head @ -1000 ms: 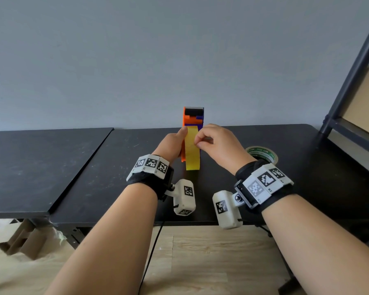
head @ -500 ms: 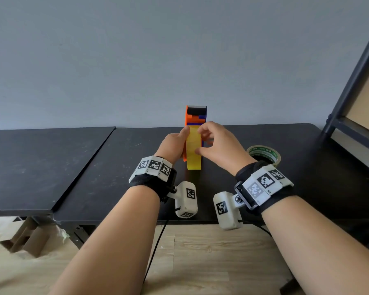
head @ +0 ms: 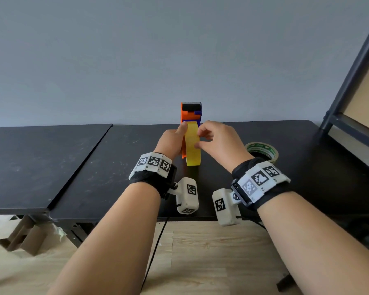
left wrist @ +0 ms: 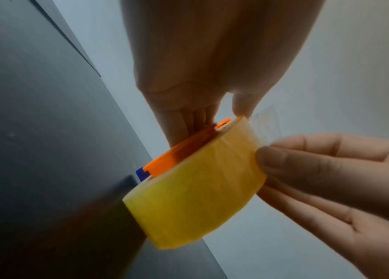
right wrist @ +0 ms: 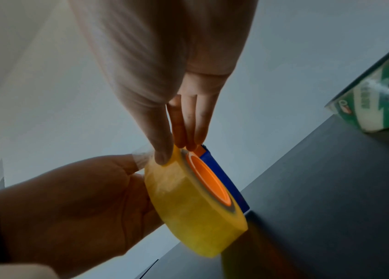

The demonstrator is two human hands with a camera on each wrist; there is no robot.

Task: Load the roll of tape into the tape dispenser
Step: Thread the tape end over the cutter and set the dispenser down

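The orange and blue tape dispenser [head: 191, 112] stands upright on the black table [head: 115, 167]. The yellow roll of tape [head: 193, 154] sits on its orange hub [right wrist: 208, 181]. My left hand [head: 179, 135] grips the dispenser from the left, thumb on top of the roll. My right hand [head: 200, 138] pinches the roll from the right, thumb [left wrist: 272, 160] on its outer face and fingers [right wrist: 188, 132] against the hub side. A short clear loose tape end [left wrist: 267, 122] sticks up by the left thumb.
A green-printed spare tape roll [head: 262, 150] lies flat on the table just right of my right wrist. A dark metal shelf frame [head: 349, 81] rises at the far right. A second black table [head: 30, 156] adjoins on the left.
My right thumb has slid from the top of the roll down onto its right face. The left hand keeps its grip on the dispenser.
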